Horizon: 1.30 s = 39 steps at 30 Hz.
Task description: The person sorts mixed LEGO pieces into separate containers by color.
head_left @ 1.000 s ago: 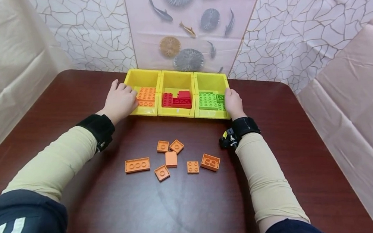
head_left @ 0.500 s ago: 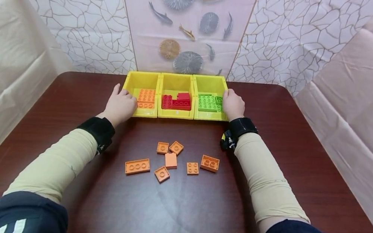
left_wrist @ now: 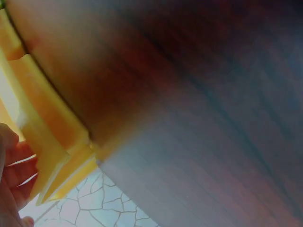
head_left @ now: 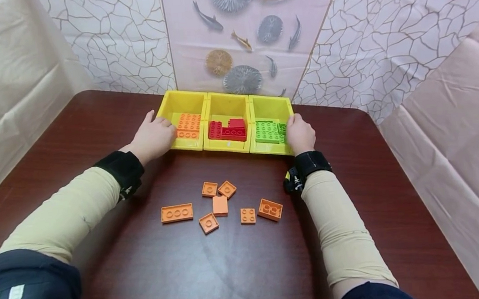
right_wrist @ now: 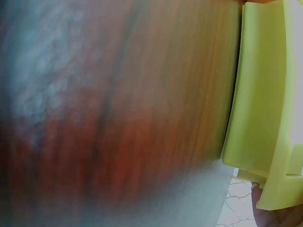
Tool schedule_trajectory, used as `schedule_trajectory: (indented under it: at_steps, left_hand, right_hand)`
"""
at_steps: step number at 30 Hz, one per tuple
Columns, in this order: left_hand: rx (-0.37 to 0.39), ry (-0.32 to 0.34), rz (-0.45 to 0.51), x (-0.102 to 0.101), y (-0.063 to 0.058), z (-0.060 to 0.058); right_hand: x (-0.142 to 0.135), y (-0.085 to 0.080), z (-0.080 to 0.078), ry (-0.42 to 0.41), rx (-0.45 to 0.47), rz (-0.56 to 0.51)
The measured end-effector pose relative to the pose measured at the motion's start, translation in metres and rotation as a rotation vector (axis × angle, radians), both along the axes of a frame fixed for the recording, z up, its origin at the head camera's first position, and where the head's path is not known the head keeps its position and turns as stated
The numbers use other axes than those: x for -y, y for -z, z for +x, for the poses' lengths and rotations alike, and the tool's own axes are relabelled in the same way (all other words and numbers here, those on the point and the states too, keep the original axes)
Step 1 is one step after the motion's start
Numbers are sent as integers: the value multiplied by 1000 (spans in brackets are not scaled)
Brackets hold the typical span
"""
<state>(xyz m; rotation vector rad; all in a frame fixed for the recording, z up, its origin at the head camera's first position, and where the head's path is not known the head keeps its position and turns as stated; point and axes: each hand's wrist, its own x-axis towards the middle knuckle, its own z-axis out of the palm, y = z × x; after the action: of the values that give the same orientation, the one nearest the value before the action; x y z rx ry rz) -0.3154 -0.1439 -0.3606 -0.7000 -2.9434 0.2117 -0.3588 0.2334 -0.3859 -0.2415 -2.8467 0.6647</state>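
Note:
A row of three joined yellow bins [head_left: 227,147] stands toward the back of the table. My left hand [head_left: 154,134] holds its left end, one finger sticking up and the others bent at the rim; in the left wrist view these fingers [left_wrist: 21,163] meet the yellow wall. At the opposite end my right hand [head_left: 300,134] grips the right wall, mostly hidden behind it in the right wrist view. Orange bricks [head_left: 188,124] lie in the left compartment, red bricks [head_left: 233,132] in the middle one, green bricks [head_left: 267,131] in the right one.
Several loose orange bricks lie in front of the bins, among them a long one [head_left: 177,213], a smooth-topped one [head_left: 220,206] and a deeper one [head_left: 270,209]. The dark brown table [head_left: 182,270] ends at a patterned backdrop [head_left: 238,48].
The bins and both hands stay almost in place, with the right hand slightly lower on its wall than a second ago. The left forearm has shifted a little to the left.

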Motion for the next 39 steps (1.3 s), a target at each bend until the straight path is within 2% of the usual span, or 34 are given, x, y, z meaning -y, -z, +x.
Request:
schedule_trajectory:
  at_steps: [5, 7, 9, 11, 14, 16, 19, 22, 26, 31, 39]
  left_hand:
    - [-48, 44, 184, 8, -7, 19]
    - [-19, 43, 250, 14, -12, 31]
    - [49, 32, 282, 22, -16, 45]
    - [143, 21, 281, 31, -20, 60]
    - [309, -16, 226, 46, -23, 83]
    - [393, -44, 189, 57, -24, 99]
    - [467, -82, 164, 71, -25, 119]
    - [471, -79, 161, 82, -23, 135]
    - [417, -59, 157, 88, -18, 143]
    - [372, -47, 149, 93, -10, 143]
    - [313, -84, 111, 100, -7, 141]
  right_hand:
    - [1, 1, 1, -7, 25, -18]
    - [1, 0, 1, -8, 36, -25]
    - [1, -1, 1, -9, 47, -31]
    - [1, -1, 0, -12, 57, -35]
    - [0, 0, 0, -17, 68, -39]
    - [0, 1, -1, -19, 73, -44]
    - [0, 2, -2, -21, 78, -58]
    - [-1, 2, -3, -17, 79, -68]
    - [-3, 2, -4, -9, 75, -74]
    - [-3, 5, -2, -23, 89, -87]
    - [-3, 5, -5, -21, 75, -101]
